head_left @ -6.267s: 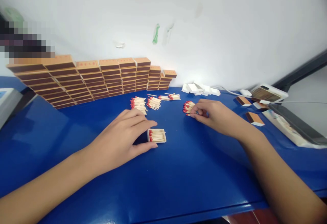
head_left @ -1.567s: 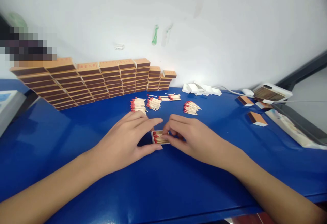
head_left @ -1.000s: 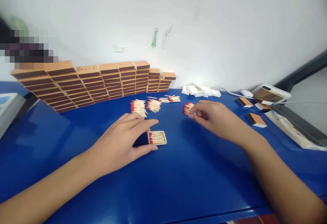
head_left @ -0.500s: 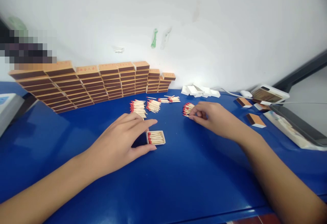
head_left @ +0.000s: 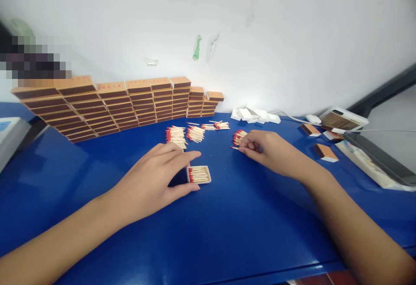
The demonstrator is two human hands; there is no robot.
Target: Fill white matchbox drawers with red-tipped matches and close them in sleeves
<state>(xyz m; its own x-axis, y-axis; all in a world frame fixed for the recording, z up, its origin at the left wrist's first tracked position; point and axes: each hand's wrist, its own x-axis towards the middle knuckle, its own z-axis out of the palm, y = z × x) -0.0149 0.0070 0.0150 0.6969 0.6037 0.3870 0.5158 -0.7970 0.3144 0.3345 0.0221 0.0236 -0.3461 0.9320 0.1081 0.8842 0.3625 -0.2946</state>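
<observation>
On the blue tabletop a small white matchbox tray lies with a row of red-headed matches in it. My left hand steadies the tray, thumb along its near edge and a bent finger at its far left corner; the index finger stretches out above it. My right hand is closed in a pinch on a single match, its red head pointing left. Just behind those fingertips lies a pile of matches. The other end of the pinched match is hidden by my fingers.
Stacked matchboxes form a wall at the back left. More loose matches lie in small heaps before it. White empty trays sit against the wall. Several matchboxes, a white cable and a dark phone-like slab are at the right.
My right hand has drawn one match slightly toward me, apart from the pile. My left hand and the tray have stayed in place.
</observation>
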